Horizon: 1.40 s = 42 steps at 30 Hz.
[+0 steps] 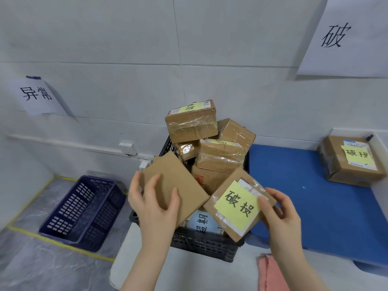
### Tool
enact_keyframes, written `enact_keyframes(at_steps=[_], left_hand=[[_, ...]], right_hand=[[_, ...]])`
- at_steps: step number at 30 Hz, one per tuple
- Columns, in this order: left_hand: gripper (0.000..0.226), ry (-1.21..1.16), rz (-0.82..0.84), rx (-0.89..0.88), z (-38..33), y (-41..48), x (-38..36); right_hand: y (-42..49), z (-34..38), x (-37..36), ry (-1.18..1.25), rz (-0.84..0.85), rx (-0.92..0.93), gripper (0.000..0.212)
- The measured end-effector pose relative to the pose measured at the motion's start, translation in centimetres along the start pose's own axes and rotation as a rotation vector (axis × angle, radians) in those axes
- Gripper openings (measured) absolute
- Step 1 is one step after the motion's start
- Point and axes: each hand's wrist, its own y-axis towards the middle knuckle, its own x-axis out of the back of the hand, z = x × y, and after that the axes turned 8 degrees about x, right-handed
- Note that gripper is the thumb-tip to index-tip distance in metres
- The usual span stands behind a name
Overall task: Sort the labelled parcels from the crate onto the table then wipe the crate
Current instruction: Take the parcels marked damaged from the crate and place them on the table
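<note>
Crate: black crate (201, 246) at centre, heaped with taped parcels (191, 122).
Left hand: left hand (155, 208) grips a plain flat parcel (174, 179), tilted over the crate's left rim.
Right hand: right hand (281, 215) pinches the yellow-noted parcel (237, 204) above the crate's near right corner.
Right: blue mat (294, 196) bears one labelled box (352, 162), far end.
Near right: pink cloth (268, 274).
Left floor: purple basket (84, 208).

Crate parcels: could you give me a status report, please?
Left hand holds plain cardboard parcel. Right hand pinches yellow-labelled parcel. Black crate heaped full. Nothing blocking.
</note>
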Motion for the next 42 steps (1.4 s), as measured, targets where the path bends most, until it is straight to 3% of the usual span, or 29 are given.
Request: enact_keyframes(at_steps=[5, 10, 15, 18, 22, 29, 42], left_hand=[[0.041, 0.007, 0.085, -0.083, -0.1, 0.7, -1.2], [0.034, -0.006, 0.248, -0.192, 0.4, 1.4, -0.8], [0.040, 0.001, 0.226, -0.202, -1.2, 1.1, -0.2], [0.047, -0.203, 0.396, -0.064, -3.0, 0.4, 0.5], [0.049, -0.194, 0.512, -0.173, -3.8, -0.1, 0.8], [0.053, -0.188, 0.518, -0.288, -3.9, -0.8, 0.6], [0.056, -0.280, 0.521, -0.288, -4.3, -1.0, 0.5]], right_hand=[[2.1, 3.2, 0.8, 0.163, -0.091, 0.048, 0.013], [2.8, 5.5, -3.1, 0.168, 0.054, 0.064, 0.017], [2.3, 6.4, -7.4, 0.108, 0.130, 0.062, 0.017], [2.0, 6.7, -8.0, 0.122, 0.133, 0.062, 0.017], [1.7, 6.6, -7.8, 0.102, 0.146, 0.050, 0.022], [0.0, 5.2, -6.2, 0.024, 0.308, 0.078, 0.056], [-1.2, 4.7, -5.6, -0.005, 0.374, 0.242, 0.061]])
